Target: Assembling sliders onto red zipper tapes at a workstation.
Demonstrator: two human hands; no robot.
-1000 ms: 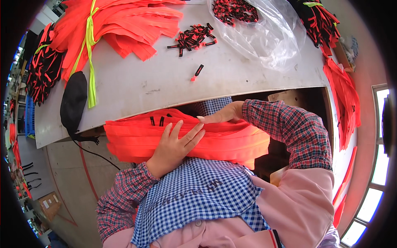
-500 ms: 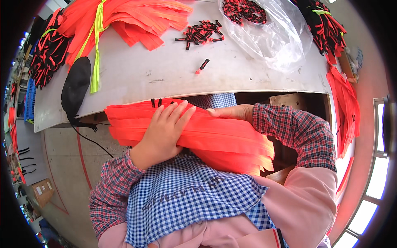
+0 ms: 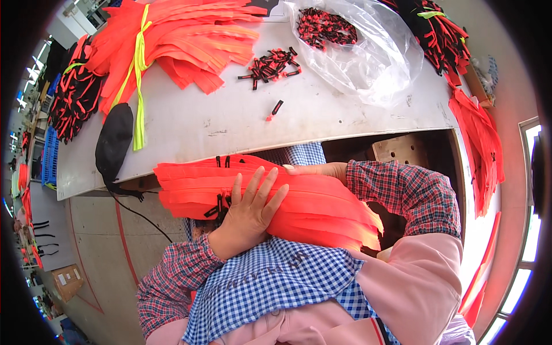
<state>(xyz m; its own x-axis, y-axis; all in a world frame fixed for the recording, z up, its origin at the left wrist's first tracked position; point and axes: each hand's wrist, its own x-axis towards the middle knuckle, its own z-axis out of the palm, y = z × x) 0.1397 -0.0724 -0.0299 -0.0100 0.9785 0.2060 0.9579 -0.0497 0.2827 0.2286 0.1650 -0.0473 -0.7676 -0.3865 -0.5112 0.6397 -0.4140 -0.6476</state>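
A thick stack of bright orange fabric strips (image 3: 322,201) lies across my lap at the table's front edge. My right hand (image 3: 319,171) grips its far edge, thumb on top and the other fingers hidden beneath. My left hand (image 3: 251,210) rests flat on the middle of the stack with its fingers stretched and spread. Small black tabs (image 3: 217,208) stick out beside the left fingers, and a few more stand at the stack's upper edge.
On the white table (image 3: 230,129) lie a tied orange strip bundle (image 3: 184,49), a pile of small black-and-red pieces (image 3: 270,64), a single piece (image 3: 276,109) and a clear plastic bag (image 3: 385,69). A black cushion-like pad (image 3: 113,141) hangs at the left edge.
My left hand has slid right along the stack and its fingers have spread wider, uncovering black tabs. My right hand keeps its grip. The whole view has shifted slightly.
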